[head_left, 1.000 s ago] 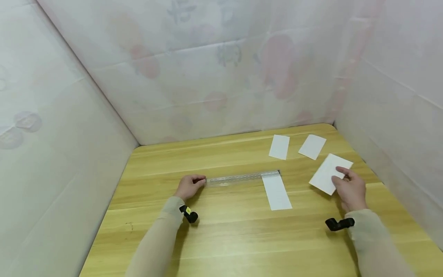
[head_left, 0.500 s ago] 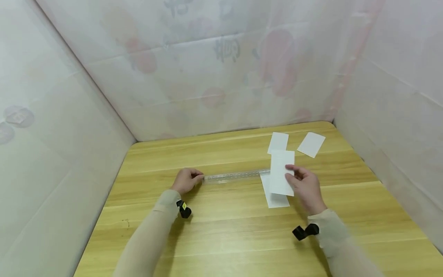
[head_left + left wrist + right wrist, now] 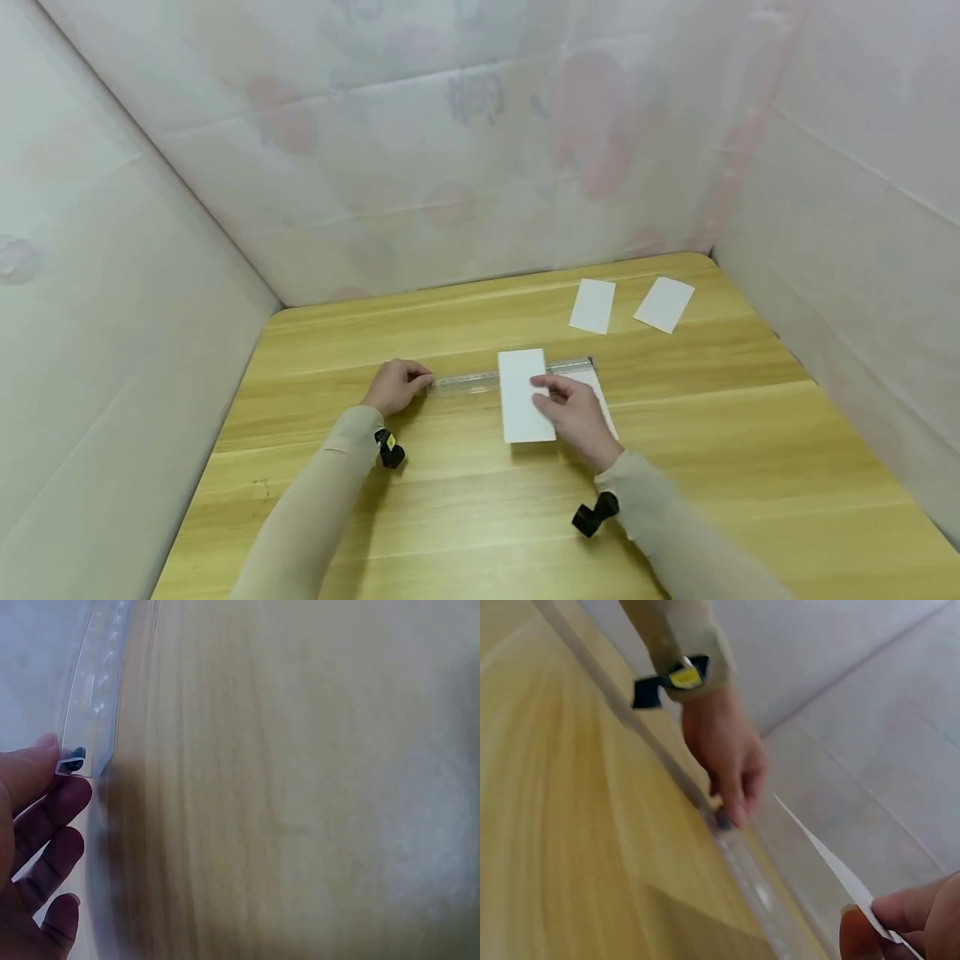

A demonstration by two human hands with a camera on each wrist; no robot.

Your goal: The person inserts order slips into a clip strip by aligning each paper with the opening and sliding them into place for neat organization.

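Yellow wood-grain tabletop [image 3: 450, 517] carries a clear plastic strip [image 3: 467, 384], its left end pinched by the left grip [image 3: 392, 387], as it was half a second ago. The held white card [image 3: 521, 400], pinched along its right edge by the right grip [image 3: 573, 410], has swung leftward from over the strip's right end to its middle, raised above the wood; as I judge it, handling has passed from the white sheet [image 3: 587, 379] at that end to the strip's bare stretch. That sheet is mostly masked by grip and card. Whether the held card touches the strip, or is several layers, I cannot tell. Smallest, two loose cards [image 3: 592, 306] [image 3: 664, 305] lie beyond the strip's right end.
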